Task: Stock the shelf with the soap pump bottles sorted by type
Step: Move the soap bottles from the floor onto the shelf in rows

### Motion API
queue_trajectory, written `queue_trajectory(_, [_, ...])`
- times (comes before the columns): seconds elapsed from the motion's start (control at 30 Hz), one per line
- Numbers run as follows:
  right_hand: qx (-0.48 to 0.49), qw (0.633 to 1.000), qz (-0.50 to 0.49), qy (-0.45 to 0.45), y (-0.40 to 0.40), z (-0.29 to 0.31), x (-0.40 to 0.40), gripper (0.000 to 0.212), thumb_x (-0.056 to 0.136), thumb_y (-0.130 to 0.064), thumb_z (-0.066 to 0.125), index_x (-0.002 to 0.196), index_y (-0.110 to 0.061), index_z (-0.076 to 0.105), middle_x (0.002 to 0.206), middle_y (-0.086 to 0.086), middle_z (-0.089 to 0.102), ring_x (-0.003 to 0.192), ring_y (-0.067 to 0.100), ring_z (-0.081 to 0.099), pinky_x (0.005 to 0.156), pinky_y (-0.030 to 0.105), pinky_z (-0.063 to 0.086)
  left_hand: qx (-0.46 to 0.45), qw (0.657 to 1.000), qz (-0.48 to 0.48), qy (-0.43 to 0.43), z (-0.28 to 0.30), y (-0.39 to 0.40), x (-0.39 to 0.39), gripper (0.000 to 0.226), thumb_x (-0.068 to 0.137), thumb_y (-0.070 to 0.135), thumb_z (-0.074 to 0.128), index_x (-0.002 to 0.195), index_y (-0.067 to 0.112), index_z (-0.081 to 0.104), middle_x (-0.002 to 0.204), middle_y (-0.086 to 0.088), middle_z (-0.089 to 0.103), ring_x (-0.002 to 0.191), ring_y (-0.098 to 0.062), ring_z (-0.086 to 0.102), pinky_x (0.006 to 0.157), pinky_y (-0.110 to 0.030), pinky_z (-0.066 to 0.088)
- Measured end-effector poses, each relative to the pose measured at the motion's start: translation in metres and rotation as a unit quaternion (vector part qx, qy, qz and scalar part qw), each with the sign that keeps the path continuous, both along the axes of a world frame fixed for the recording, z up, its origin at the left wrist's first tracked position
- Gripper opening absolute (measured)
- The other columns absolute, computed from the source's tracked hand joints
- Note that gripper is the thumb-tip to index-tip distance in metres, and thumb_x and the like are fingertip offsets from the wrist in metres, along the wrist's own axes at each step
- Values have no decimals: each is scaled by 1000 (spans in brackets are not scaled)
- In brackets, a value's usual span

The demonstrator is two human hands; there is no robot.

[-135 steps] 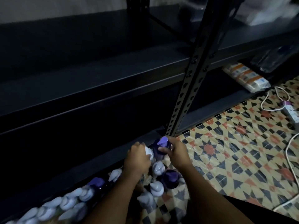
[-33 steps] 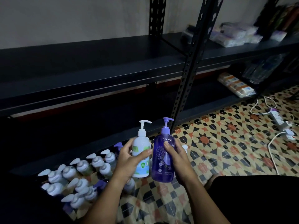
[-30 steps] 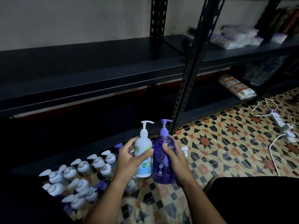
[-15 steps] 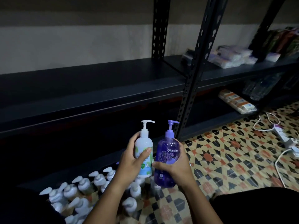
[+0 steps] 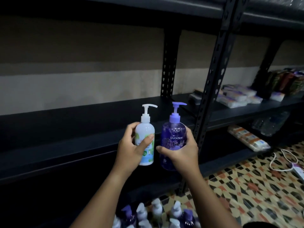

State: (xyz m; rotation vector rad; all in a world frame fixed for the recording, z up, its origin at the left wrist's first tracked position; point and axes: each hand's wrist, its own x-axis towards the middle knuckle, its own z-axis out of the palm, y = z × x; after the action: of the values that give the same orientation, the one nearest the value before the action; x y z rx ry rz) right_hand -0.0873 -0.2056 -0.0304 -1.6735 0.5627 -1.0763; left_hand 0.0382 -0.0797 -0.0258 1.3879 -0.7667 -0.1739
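Two soap bottles held up side by side in front of a dark metal shelf (image 5: 79, 119). Lots of bare room on that shelf board, all the way left to the frame edge and back to the pale wall (image 5: 82, 86). Front lip of the board just behind the bottles.

Left hand (image 5: 130, 152) wrapped round the white pump bottle (image 5: 145, 139) — thumb across the front label, fingers curled behind. Right hand (image 5: 182, 152) gripping the purple pump bottle (image 5: 174, 137) low down, thumb in front. Both bottles upright, close together, not quite touching.

"guardian" in white letters on the purple one. Green and blue label on the white one, words too small and partly hidden by the thumb.

White bottle smooth and solid-coloured, round shoulders, long thin white pump. Purple bottle see-through and shiny, fatter, with a lilac pump.

Black upright post (image 5: 212, 89) with rows of holes just right of the purple bottle. Soft wrapped packs (image 5: 236, 97) on the next shelf over. More pump bottles (image 5: 156, 214) crowded on the floor at the bottom, blurry. Patterned floor tiles (image 5: 246, 186) — stars and triangles. White cable and power strip (image 5: 294, 168) at the far right.
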Motion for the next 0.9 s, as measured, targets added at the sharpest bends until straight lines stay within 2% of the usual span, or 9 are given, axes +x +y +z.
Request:
queue_trajectory(0.1, [-28, 999, 11, -24, -9, 23, 21, 95, 52, -6, 100, 133, -31, 56, 110, -28, 69, 98, -3, 69, 85, 14, 52, -28, 999, 25, -10, 19, -13, 15, 53, 72, 55, 79, 116, 31, 62, 105, 13, 74, 95, -9, 73, 80, -25, 59])
queue_trajectory(0.13, [-37, 999, 14, -29, -13, 29, 28, 95, 53, -6, 99, 134, -32, 55, 110, -29, 68, 98, -2, 69, 85, 15, 53, -33, 999, 28, -10, 24, -17, 20, 52, 73, 53, 80, 116, 31, 62, 105, 13, 74, 95, -8, 74, 78, -24, 59])
queue_trajectory(0.23, [-56, 998, 10, -36, -23, 42, 48, 97, 54, -11, 99, 135, -37, 53, 111, -27, 68, 99, 1, 70, 91, 29, 56, -45, 998, 35, -4, 33, -29, 35, 47, 78, 45, 86, 115, 29, 62, 102, 14, 74, 90, -6, 74, 73, -20, 56])
queue_trajectory(0.37, [-63, 997, 5, -47, -40, 44, 69, 98, 54, -15, 100, 136, -41, 52, 113, -25, 68, 102, 4, 69, 95, 40, 58, -45, 998, 52, -3, 35, -44, 52, 51, 73, 56, 81, 115, 33, 63, 102, 15, 74, 90, -8, 75, 74, -27, 60])
queue_trajectory(0.47, [-71, 996, -3, -50, -51, 40, 81, 97, 55, -16, 100, 136, -42, 51, 113, -22, 69, 101, 5, 70, 95, 39, 58, -43, 997, 58, -6, 33, -53, 63, 50, 70, 60, 78, 112, 36, 63, 101, 16, 74, 89, -7, 75, 74, -27, 59])
queue_trajectory(0.63, [-72, 996, -9, -45, -72, 31, 97, 96, 57, -15, 99, 135, -43, 50, 112, -25, 68, 100, 5, 70, 94, 39, 58, -44, 996, 77, -19, 24, -69, 82, 57, 71, 61, 78, 120, 34, 65, 104, 13, 76, 93, -12, 76, 84, -46, 64])
queue_trajectory(0.77, [-74, 996, -4, -40, -85, 27, 108, 97, 58, -15, 99, 136, -43, 49, 113, -24, 68, 102, 7, 70, 95, 41, 58, -44, 993, 103, -39, 22, -81, 95, 46, 72, 61, 76, 114, 45, 64, 98, 14, 76, 88, -11, 76, 81, -47, 64])
queue_trajectory(0.9, [-71, 997, 4, -11, -96, 24, 117, 96, 60, -16, 98, 137, -44, 48, 111, -24, 69, 101, 5, 70, 93, 34, 56, -57, 990, 125, -43, 20, -87, 106, 45, 74, 61, 76, 113, 43, 64, 95, 11, 77, 85, -13, 76, 77, -46, 64])
